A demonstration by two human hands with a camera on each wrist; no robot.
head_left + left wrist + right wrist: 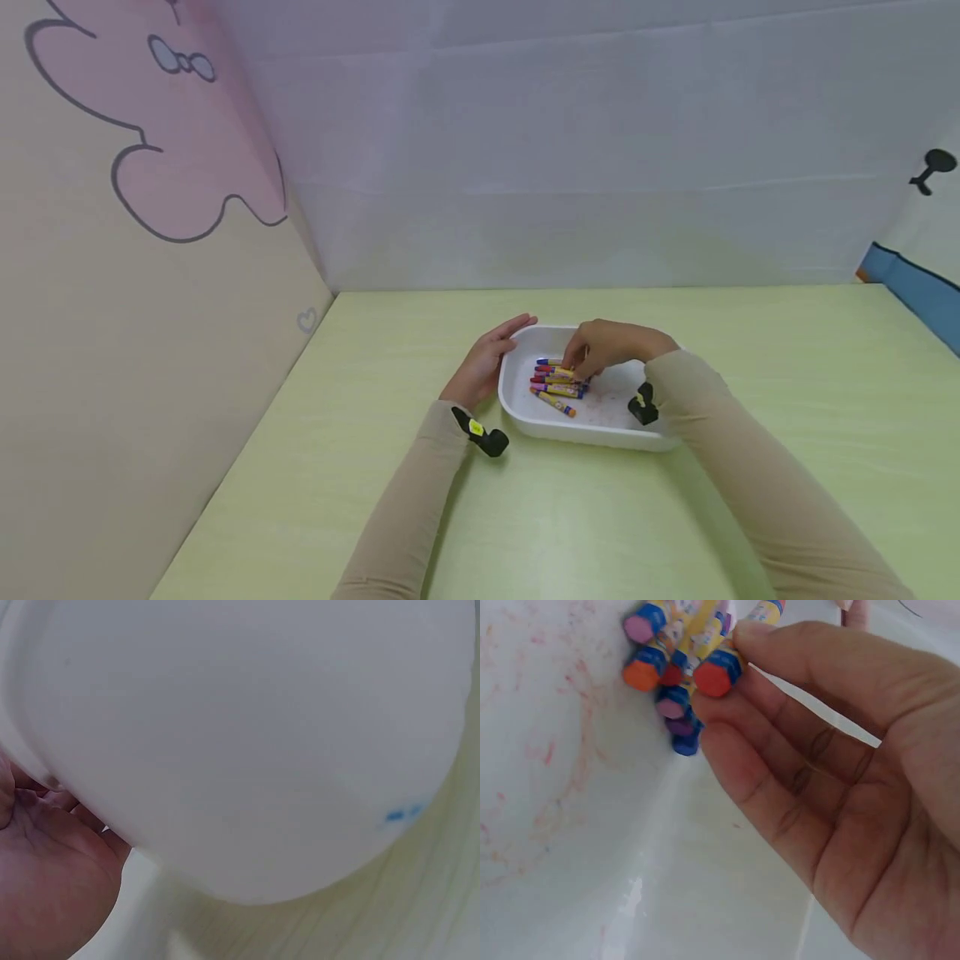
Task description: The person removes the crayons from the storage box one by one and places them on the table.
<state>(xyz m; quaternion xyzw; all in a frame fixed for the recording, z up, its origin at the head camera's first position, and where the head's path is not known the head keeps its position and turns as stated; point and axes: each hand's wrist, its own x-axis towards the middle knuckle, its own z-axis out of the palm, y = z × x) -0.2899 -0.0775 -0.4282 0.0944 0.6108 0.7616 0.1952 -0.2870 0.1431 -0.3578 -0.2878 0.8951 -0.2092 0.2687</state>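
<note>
A white tray [592, 435] lies on the table with several crayons [555, 389] grouped in its left half. My left hand [480, 367] grips the tray's left side, thumb at the rim and fingers along the outside. The left wrist view shows mostly the tray's outer wall [255, 750], with my left palm [60, 877] beside it. Inside the tray, my right hand [609, 343] pinches a red crayon [714, 677] between thumb and fingers, over the other crayons [649, 628]. Nearest the tray's front, an orange crayon [552, 402] lies at a slant.
A pale green table [547, 517] carries the tray. Behind it rises a white cloth backdrop [585, 167], and a wall with a pink drawing [172, 183] stands on the left. Waxy reddish marks stain the tray floor [555, 765].
</note>
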